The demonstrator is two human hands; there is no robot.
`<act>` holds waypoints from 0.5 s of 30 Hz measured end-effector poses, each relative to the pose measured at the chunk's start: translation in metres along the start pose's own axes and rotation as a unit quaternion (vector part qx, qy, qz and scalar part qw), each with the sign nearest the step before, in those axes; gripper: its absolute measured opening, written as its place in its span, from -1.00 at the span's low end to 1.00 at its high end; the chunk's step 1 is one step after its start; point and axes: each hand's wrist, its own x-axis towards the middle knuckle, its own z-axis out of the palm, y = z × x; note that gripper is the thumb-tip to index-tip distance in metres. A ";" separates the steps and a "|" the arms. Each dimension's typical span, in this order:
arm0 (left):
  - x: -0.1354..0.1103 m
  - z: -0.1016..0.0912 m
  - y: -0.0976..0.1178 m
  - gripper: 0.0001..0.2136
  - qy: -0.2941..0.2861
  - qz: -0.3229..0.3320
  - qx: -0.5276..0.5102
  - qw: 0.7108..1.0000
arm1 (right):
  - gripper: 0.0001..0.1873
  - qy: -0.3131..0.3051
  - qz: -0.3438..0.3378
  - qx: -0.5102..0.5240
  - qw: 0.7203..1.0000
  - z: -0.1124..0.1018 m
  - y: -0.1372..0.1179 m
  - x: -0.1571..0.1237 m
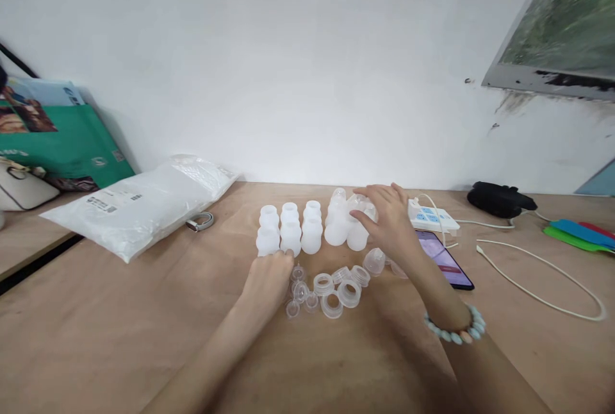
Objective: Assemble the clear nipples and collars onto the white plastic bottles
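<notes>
My right hand [387, 218] reaches over the right end of a group of frosted white bottles. Its fingers and thumb curve around a clear dome cap [361, 204] at the top of a bottle [357, 236]. My left hand [271, 276] is closed near the front of the left bottles [268, 241], with its fingertips hidden. Beside it lie several small clear teat-shaped pieces [300, 291]. Several clear screw rings [349, 293] are clustered to their right, and another clear dome cap [374, 261] lies below my right hand. Open-topped bottles [312, 228] stand in rows between my hands.
A white plastic parcel [144, 206] and a coiled grey strap [200, 222] lie left. On the right are a phone [446, 263], a power strip [433, 217], a white cable [552, 255], a black case [500, 199] and coloured flat pieces [579, 236]. A wall stands behind.
</notes>
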 end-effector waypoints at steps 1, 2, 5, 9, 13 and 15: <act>-0.003 -0.003 0.002 -0.62 0.031 0.009 0.010 0.999 | -0.77 0.017 0.008 0.036 0.999 -0.008 -0.004 -0.004; -0.007 -0.004 0.004 -0.63 0.079 0.027 0.015 0.996 | -0.77 0.034 0.019 0.073 0.997 -0.014 -0.009 -0.008; -0.019 -0.003 0.011 -0.64 0.257 0.125 -0.009 0.958 | -0.77 0.061 0.070 0.168 0.981 -0.021 -0.028 -0.025; -0.026 0.008 0.019 -0.56 0.264 0.191 -0.051 0.944 | -0.80 0.003 0.107 0.271 0.957 -0.005 -0.053 -0.048; -0.024 0.014 0.024 -0.80 0.157 0.137 -0.091 0.974 | -0.78 -0.080 0.110 0.281 0.950 0.009 -0.065 -0.056; -0.025 0.012 0.027 -0.78 0.106 0.119 -0.136 0.978 | -0.78 -0.103 0.131 0.286 0.944 0.011 -0.066 -0.057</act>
